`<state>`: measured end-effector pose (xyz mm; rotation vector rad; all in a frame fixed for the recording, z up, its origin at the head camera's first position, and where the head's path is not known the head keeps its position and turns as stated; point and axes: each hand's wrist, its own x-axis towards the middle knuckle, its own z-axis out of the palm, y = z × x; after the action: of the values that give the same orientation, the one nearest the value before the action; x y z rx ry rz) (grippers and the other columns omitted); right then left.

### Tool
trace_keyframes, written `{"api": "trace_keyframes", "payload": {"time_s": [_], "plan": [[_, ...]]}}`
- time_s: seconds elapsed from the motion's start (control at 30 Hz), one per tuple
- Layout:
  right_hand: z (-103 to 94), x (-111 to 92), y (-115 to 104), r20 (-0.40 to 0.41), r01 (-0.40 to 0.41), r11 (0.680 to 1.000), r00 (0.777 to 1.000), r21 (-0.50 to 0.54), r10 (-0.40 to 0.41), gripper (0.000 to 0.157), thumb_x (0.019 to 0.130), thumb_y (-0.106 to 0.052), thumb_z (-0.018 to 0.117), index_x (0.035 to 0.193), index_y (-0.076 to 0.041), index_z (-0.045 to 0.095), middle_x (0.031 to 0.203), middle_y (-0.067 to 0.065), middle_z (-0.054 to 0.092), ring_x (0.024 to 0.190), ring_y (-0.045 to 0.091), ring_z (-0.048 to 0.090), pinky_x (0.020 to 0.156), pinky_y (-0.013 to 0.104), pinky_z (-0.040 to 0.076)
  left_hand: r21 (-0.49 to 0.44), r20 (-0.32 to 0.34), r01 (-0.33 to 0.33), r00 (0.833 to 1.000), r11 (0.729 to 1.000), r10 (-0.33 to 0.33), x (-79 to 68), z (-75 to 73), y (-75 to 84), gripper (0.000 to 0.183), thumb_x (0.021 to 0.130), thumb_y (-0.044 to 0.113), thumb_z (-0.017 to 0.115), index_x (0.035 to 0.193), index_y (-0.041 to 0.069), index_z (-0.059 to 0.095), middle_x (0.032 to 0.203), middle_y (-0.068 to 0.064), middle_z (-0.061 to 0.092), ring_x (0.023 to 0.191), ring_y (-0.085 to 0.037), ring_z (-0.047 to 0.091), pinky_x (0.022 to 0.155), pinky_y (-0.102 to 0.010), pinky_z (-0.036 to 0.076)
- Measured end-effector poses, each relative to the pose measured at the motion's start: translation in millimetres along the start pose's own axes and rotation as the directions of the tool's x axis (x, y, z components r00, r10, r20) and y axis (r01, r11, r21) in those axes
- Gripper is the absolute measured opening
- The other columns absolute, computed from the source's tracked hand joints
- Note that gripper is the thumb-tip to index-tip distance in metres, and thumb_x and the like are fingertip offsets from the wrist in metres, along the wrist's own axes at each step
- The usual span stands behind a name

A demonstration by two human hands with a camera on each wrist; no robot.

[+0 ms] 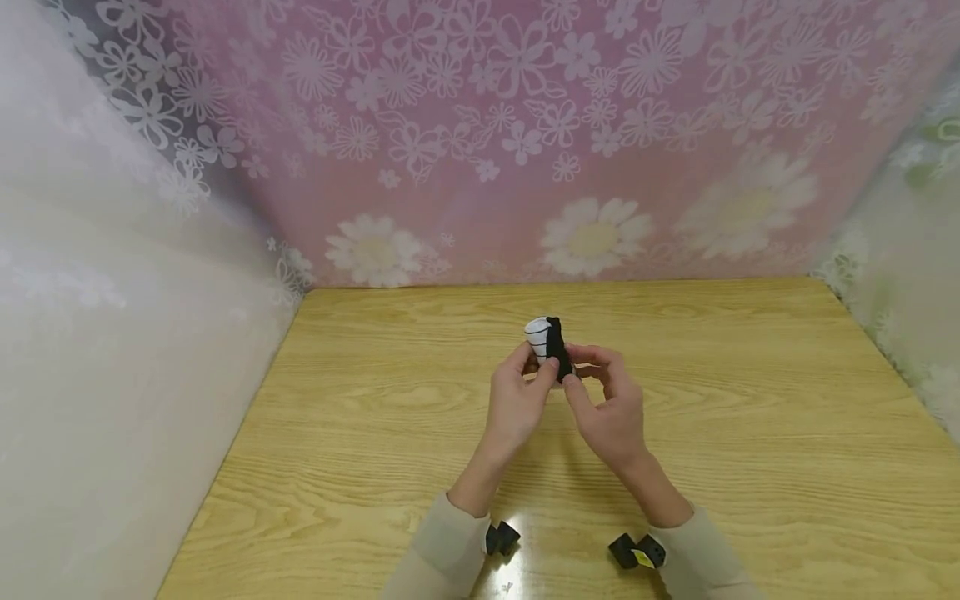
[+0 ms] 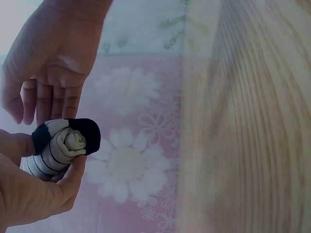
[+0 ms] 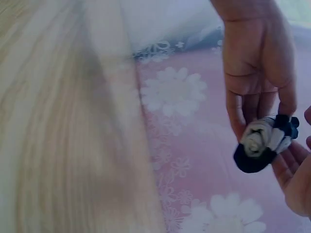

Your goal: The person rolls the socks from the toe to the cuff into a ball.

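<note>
A rolled-up sock [image 1: 537, 335], white with thin dark stripes and a black part, is held above the table. My left hand [image 1: 517, 404] grips it, thumb on the black side and fingers round the striped side. Its coiled white end [image 2: 75, 140] shows in the left wrist view. On the right, my right hand [image 1: 613, 412] has its fingertips at the black edge. That hand [image 2: 56, 60] hangs with fairly straight fingers close behind the roll in the left wrist view, its thumb apart. Part of the right hand [image 3: 297, 182] is cut off in the right wrist view.
A wood-grain table [image 1: 360, 442] lies below both hands. Flowered cloth [image 1: 480, 167] stands along its far edge, with a pale sheet [image 1: 120, 333] at the left and another at the right. Black devices [image 1: 508, 537] sit at both wrists, beside the light sleeves [image 1: 450, 542].
</note>
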<state>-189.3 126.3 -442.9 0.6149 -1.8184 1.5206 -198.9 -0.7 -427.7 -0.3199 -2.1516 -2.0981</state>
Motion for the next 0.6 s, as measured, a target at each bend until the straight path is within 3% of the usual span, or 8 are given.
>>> {"api": "trace_keyframes", "payload": {"time_s": [0.1,0.2,0.27,0.43,0.6], "plan": [[-6.4,4,-6,-0.015,-0.186,0.98,0.982,0.068,0.187,0.032,0.086,0.016,0.063,0.116,0.014,0.054,0.108,0.027,0.063,0.097,0.012,0.063,0.08,0.016,0.052,0.086,0.046,-0.094,0.995,0.992,0.09,-0.8,0.6,1.6,0.023,0.098,0.006,0.06,0.12,0.002,0.064,0.105,-0.013,0.067,0.096,-0.016,0.065,0.077,-0.024,0.057],[-9.9,7,-10,-0.042,-0.296,0.955,0.954,0.026,0.297,0.034,0.087,0.012,0.066,0.118,0.014,0.053,0.104,0.024,0.062,0.092,0.008,0.062,0.075,0.014,0.053,0.223,0.098,-0.18,0.982,0.958,0.161,-1.9,1.7,2.6,0.027,0.098,0.005,0.06,0.124,0.001,0.061,0.111,-0.014,0.066,0.1,-0.018,0.064,0.079,-0.023,0.056],[-11.0,10,-14,-0.047,-0.351,0.937,0.935,0.008,0.351,0.034,0.087,0.012,0.066,0.118,0.014,0.053,0.102,0.023,0.062,0.09,0.007,0.062,0.074,0.014,0.053,0.29,0.117,-0.197,0.979,0.937,0.17,-2.5,1.8,2.7,0.028,0.098,0.006,0.06,0.125,0.002,0.06,0.113,-0.014,0.065,0.1,-0.017,0.063,0.08,-0.021,0.055],[-12.4,15,-23,-0.04,-0.388,0.921,0.921,-0.031,0.386,0.031,0.086,0.017,0.062,0.115,0.016,0.053,0.1,0.026,0.061,0.087,0.01,0.062,0.07,0.013,0.052,0.238,0.127,-0.16,0.983,0.958,0.133,-2.6,0.0,1.8,0.028,0.097,0.004,0.06,0.125,0.003,0.061,0.108,-0.01,0.067,0.095,-0.014,0.064,0.076,-0.021,0.056],[-15.4,14,-17,-0.06,-0.323,0.932,0.946,-0.162,0.318,0.019,0.081,0.02,0.062,0.098,0.011,0.062,0.091,0.021,0.064,0.078,0.006,0.061,0.062,0.011,0.05,0.191,0.157,-0.165,0.978,0.968,0.136,-2.7,0.2,0.3,0.031,0.097,0.004,0.06,0.128,0.004,0.061,0.103,-0.009,0.068,0.095,-0.012,0.064,0.073,-0.022,0.057]]}}
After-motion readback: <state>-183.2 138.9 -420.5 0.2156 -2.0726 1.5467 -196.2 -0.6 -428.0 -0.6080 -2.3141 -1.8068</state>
